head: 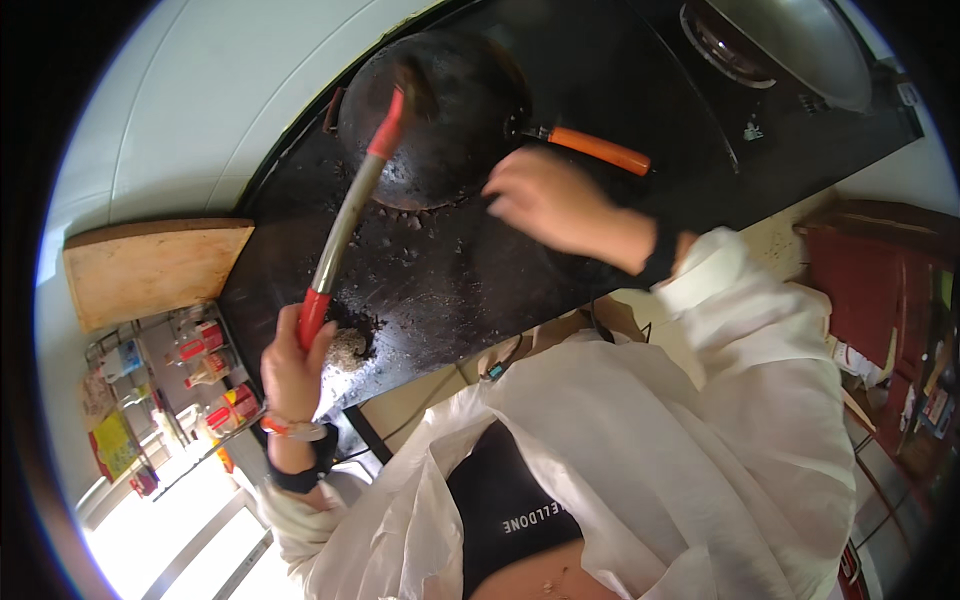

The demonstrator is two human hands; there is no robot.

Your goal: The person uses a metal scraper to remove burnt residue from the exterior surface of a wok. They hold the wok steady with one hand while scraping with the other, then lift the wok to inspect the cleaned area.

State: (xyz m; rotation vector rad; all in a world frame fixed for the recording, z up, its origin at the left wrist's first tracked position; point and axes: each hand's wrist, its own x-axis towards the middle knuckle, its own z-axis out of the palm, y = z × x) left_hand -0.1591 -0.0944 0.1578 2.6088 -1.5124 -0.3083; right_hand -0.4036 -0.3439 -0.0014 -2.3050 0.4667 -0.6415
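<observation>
My left hand (pixel 291 367) grips the red end of a hammer (pixel 349 217) with a metal shaft. The hammer's blurred dark head (pixel 416 90) is over a blackened, upturned wok (pixel 450 142); whether they touch I cannot tell. An orange handle (pixel 600 150) sticks out from the wok's right side, and a small loop handle (pixel 334 111) shows at its left. My right hand (pixel 551 199), blurred by motion, is near the wok's lower right rim with fingers slightly apart and nothing visible in them. Dark flakes (pixel 409 220) lie along the near rim.
A black countertop (pixel 480 262) carries the wok, and a scouring-pad-like clump (pixel 349 349) sits among crumbs near my left hand. A wooden board (pixel 157 266) and a wire rack of bottles (pixel 214 367) stand left. At far right are a large metal pan (pixel 810 45) and red cabinet (pixel 855 285).
</observation>
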